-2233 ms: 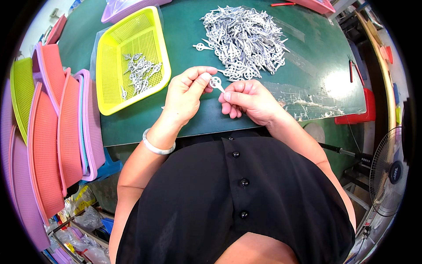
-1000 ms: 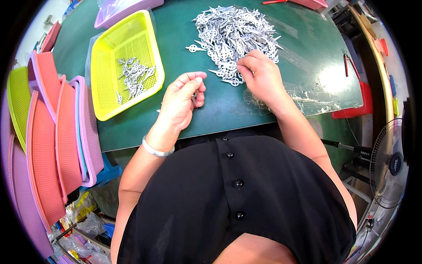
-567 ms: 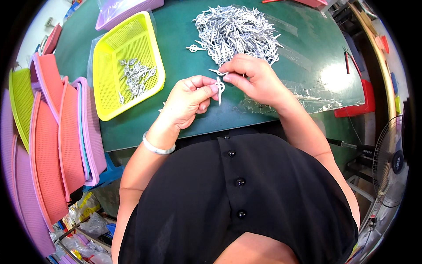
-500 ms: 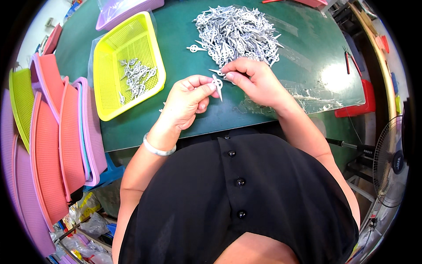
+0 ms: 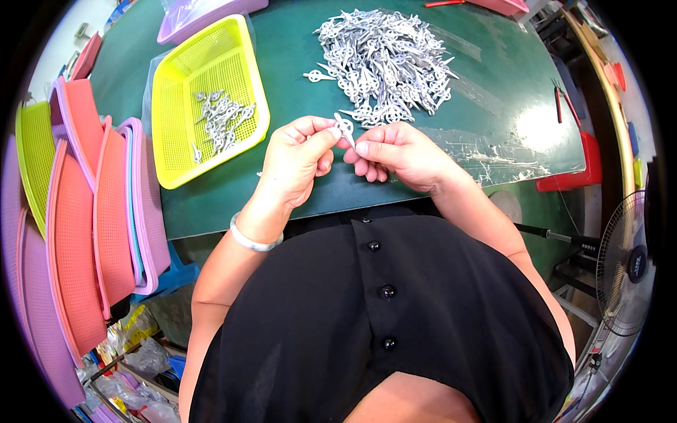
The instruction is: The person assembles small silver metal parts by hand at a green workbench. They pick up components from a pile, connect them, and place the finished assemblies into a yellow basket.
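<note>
Between thumb and forefinger, my left hand (image 5: pixel 300 151) pinches a small grey metal part (image 5: pixel 345 127) with a round openwork head and a pointed tail. My right hand (image 5: pixel 395 154) is closed at the pointed end of the same part, thumb against its tip. Just beyond my hands lies a large heap of similar grey metal parts (image 5: pixel 384 60) on the green table (image 5: pixel 289 106). One loose part (image 5: pixel 319 75) rests at the heap's left side. A yellow-green plastic basket (image 5: pixel 163 134) to the left holds a smaller group of these parts.
Stacked coral and purple baskets (image 5: pixel 77 247) stand left of the table. A purple basket (image 5: pixel 211 17) sits at the far left. Red-handled pliers (image 5: pixel 564 102) lie near the right edge. A red stool (image 5: pixel 575 166) and a fan (image 5: pixel 624 264) are at the right.
My right hand has drawn back from the heap's near edge and closed on the pointed end of the part in my left hand. The left hand has barely moved.
</note>
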`<state>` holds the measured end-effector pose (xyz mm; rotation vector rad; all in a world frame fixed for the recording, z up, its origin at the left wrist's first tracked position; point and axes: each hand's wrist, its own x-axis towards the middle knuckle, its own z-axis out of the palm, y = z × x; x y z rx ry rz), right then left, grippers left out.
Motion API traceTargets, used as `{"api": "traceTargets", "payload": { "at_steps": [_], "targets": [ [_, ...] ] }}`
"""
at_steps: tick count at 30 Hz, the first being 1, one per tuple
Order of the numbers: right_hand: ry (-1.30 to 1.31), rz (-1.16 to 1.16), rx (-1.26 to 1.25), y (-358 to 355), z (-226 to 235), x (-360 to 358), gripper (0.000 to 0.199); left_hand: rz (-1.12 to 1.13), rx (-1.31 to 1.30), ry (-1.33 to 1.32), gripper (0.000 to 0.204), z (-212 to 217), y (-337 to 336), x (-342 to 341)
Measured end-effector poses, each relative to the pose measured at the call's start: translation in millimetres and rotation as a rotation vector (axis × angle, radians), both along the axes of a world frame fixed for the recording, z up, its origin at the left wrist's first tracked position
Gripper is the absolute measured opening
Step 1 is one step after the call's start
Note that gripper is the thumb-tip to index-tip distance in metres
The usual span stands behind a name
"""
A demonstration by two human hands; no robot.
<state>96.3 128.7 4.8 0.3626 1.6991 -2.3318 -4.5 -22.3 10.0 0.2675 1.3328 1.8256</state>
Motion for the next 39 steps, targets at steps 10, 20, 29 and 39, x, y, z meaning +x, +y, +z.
{"api": "traceTargets", "payload": {
  "at_steps": [10, 20, 29, 39],
  "targets": [
    [-0.039, -0.033, -0.144, -2.1, -2.5, 0.9, 0.016, -0.021, -0.04, -0.039, 0.007, -0.8, 0.0, -0.6],
    [-0.054, -0.089, -0.068, -7.0, 3.3, 2.1, 0.016, -0.037, -0.05, -0.074, 0.008, -0.8, 1.8, 0.9],
    [-0.05, -0.097, 0.064, -11.7, 8.0, 2.8, 0.016, -0.046, -0.039, -0.072, 0.009, -5.9, 2.3, 1.2],
    [-0.045, -0.09, 0.118, -15.8, 10.8, 2.9, 0.017, -0.062, -0.05, -0.082, 0.008, -5.3, 2.4, 1.7]
  ]
}}
